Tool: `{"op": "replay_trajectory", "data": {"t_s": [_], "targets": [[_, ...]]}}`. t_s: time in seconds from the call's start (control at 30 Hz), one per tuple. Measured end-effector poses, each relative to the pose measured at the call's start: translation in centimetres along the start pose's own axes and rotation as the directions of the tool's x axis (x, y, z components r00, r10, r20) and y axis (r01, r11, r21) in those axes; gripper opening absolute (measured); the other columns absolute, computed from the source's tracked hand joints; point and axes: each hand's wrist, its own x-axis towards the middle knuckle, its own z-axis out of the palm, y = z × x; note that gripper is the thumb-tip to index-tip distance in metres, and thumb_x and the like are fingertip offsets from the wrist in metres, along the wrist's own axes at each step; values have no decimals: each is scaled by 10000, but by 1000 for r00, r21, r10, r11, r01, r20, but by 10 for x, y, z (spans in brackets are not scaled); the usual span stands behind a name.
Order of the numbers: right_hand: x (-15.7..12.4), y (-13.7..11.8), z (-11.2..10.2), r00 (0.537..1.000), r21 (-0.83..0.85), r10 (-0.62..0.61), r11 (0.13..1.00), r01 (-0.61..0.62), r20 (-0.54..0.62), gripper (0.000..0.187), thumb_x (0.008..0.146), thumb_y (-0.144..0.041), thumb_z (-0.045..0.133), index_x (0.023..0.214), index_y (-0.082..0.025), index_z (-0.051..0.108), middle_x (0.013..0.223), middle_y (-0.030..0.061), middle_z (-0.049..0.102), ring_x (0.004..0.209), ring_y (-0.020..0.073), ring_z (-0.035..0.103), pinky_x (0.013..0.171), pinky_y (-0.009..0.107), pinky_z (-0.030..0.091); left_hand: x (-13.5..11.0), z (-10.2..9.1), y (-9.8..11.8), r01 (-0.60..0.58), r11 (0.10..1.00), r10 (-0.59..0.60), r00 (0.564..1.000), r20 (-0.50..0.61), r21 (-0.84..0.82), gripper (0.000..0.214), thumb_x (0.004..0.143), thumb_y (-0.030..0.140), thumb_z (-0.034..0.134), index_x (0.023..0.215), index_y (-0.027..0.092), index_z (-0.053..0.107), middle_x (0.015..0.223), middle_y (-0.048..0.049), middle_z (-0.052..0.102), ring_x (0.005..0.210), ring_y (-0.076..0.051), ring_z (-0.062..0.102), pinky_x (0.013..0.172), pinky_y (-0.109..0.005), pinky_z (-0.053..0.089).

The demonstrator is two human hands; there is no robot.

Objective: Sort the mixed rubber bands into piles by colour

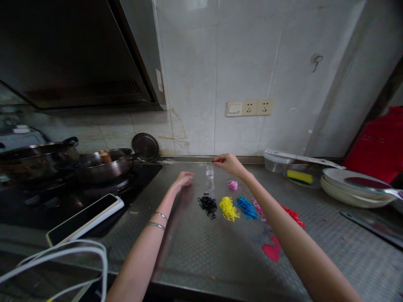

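A small clear bottle (210, 178) stands upright on the metal counter. Just above and right of its mouth, my right hand (231, 163) pinches a small dark rubber band (213, 161). My left hand (183, 179) is held to the left of the bottle, apart from it, fingers extended and holding nothing. In front of the bottle lie loose piles of rubber bands: black (208, 205), yellow (229, 208) and blue (247, 207). Pink bands (256, 205) and red bands (294, 216) are partly hidden by my right forearm. A pink bundle (232, 185) sits right of the bottle.
A red heart-shaped piece (272, 249) lies near the front. Pans (103, 165) stand on the stove at left, near a white-edged device (85, 220) and white cable (94, 247). At right are stacked plates (355, 197), a yellow sponge (300, 177) and a plastic container (277, 161).
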Motion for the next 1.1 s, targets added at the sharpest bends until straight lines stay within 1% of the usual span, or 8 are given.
{"op": "replay_trajectory", "data": {"t_s": [0.07, 0.17, 0.3, 0.47, 0.77, 0.93, 1.03, 1.1], "targets": [[10, 3, 1, 997, -67, 17, 998, -12, 71, 156, 699, -254, 595, 770, -163, 700, 704, 31, 674, 630, 119, 573, 595, 208, 415, 0, 1, 0, 1, 1000, -1, 1000, -4, -17, 280, 691, 203, 534, 958, 140, 586, 950, -84, 624, 709, -104, 569, 513, -160, 387], [19, 3, 5, 987, -112, 34, 994, -16, 157, 138, 682, -202, 603, 760, -147, 703, 695, 37, 674, 619, 114, 576, 584, 197, 413, 0, 2, 1, 0, 999, -1, 1000, -8, -34, 288, 689, 188, 527, 969, 136, 575, 953, -90, 626, 709, -104, 578, 505, -156, 393], [24, -1, 8, 977, -130, 72, 990, -46, 200, 144, 669, -164, 608, 773, -128, 701, 684, 35, 673, 593, 105, 569, 555, 182, 414, -2, 3, 1, 2, 999, -2, 1000, -8, -35, 310, 695, 181, 520, 1001, 140, 551, 954, -91, 629, 698, -96, 587, 497, -145, 393], [27, -4, 11, 957, -89, 134, 989, -114, 258, 160, 671, -125, 585, 789, -112, 692, 653, 29, 660, 441, 66, 502, 420, 158, 384, -1, 3, 0, 13, 1000, -13, 1000, 1, -24, 316, 711, 200, 514, 1021, 143, 537, 962, -90, 629, 704, -92, 592, 516, -142, 398], [31, -2, 16, 958, -92, 120, 991, -99, 259, 253, 624, -62, 568, 837, -127, 687, 649, 10, 647, 449, 52, 496, 400, 129, 368, 3, 6, -3, -9, 1000, 9, 1000, 14, 29, 330, 696, 224, 543, 1018, 154, 558, 933, -78, 636, 708, -101, 592, 512, -150, 378], [30, -6, 11, 966, -91, 101, 993, -81, 240, 263, 633, -75, 560, 863, -109, 684, 663, 29, 646, 487, 69, 516, 452, 151, 390, 1, 7, -2, -80, 995, 76, 995, 63, 65, 311, 672, 222, 565, 966, 125, 599, 836, -72, 640, 644, -91, 569, 497, -156, 366], [26, -9, 6, 974, -64, 81, 996, -69, 211, 256, 640, -82, 553, 860, -100, 685, 658, 34, 644, 516, 84, 527, 495, 174, 406, -1, 5, -1, -139, 985, 124, 982, 145, 101, 300, 643, 235, 594, 906, 93, 620, 724, -59, 629, 572, -84, 536, 479, -168, 362], [19, -9, 4, 986, -36, 60, 998, -55, 158, 238, 652, -102, 551, 847, -104, 688, 662, 36, 647, 549, 95, 540, 535, 188, 419, -2, 2, 0, -200, 968, 157, 954, 257, 149, 285, 617, 262, 618, 847, 95, 640, 670, -43, 619, 538, -83, 514, 472, -179, 362]]}}
